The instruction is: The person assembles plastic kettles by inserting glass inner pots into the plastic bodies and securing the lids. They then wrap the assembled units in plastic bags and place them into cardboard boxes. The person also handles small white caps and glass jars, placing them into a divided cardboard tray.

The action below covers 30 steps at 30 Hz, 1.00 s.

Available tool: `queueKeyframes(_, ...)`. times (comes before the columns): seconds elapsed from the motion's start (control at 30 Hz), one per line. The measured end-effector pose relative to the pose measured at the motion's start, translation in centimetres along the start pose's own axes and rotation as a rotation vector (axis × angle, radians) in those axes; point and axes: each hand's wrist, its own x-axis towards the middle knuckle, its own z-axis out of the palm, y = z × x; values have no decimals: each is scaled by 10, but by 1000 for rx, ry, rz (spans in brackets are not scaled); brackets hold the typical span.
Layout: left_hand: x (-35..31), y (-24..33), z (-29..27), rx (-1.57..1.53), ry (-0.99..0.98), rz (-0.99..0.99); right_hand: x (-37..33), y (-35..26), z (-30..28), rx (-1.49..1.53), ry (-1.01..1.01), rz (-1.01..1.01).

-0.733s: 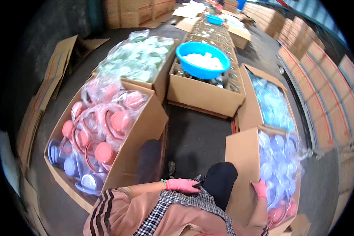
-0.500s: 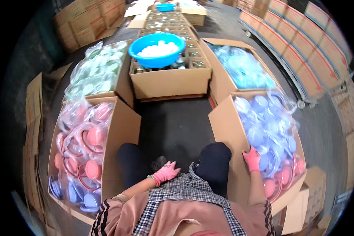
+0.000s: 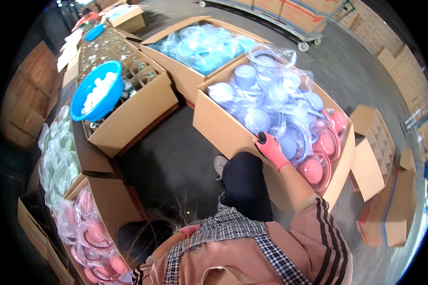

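Head cam: left of 2 fisheyes, looking down and forward over the checked apron (image 3: 221, 231). Apron's very close, trolley cartons (image 3: 299, 16) farther out.

gloved right hand (image 3: 274, 151): pink, black | bagged items (image 3: 257, 120): periwinkle, pink | basin (image 3: 111, 99): blue | apron (image 3: 214, 236): black-white check | sleeve (image 3: 318, 229): dusty-pink, black stripes

Up top I'm seeing a wheeled trolley (image 3: 295, 34) carrying brown cartons (image 3: 302, 16), and over right an open carton (image 3: 364, 118) is showing its cardboard dividers (image 3: 379, 142).
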Motion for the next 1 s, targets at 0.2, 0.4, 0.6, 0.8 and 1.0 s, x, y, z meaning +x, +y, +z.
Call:
queueKeyframes(0.2,13,-19,-14,28,22,-39,-2,-2,-6,-119,-153,22)
queueKeyframes(0.4,42,-17,-20,39,23,-3,0,-6,-9,-188,-195,40)
queueKeyframes(0.6,66,-15,-43,-13,79,97,-9,0,-4,245,49,92)
queueKeyframes(0.8,17,-26,-44,243,46,-65,-55,13,-43,17,-164,143)
queueKeyframes(1.0,19,-16,-32,351,11,-99,-64,8,-39,-463,-282,73)
